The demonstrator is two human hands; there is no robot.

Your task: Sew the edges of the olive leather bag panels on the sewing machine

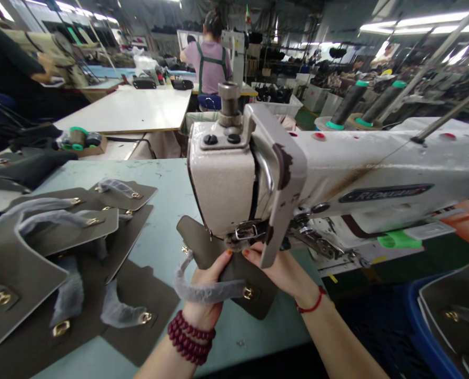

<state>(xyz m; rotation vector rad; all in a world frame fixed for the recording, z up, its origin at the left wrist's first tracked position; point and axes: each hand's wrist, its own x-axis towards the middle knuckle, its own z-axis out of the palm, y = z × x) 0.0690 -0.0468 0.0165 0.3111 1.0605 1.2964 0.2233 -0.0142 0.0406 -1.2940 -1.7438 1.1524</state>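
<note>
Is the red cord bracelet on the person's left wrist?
No, the red cord bracelet circles the right wrist, while the left hand has a stack of dark red beads at its wrist.

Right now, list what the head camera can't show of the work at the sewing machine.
Head view:
- Where the olive flap meets the needle: hidden by the sewing machine head.
- Fingers of the left hand: hidden behind the flap.
- Lettering on the machine's nameplate: blurred.
- Blue bin: cut off by the right and bottom edges.
</note>
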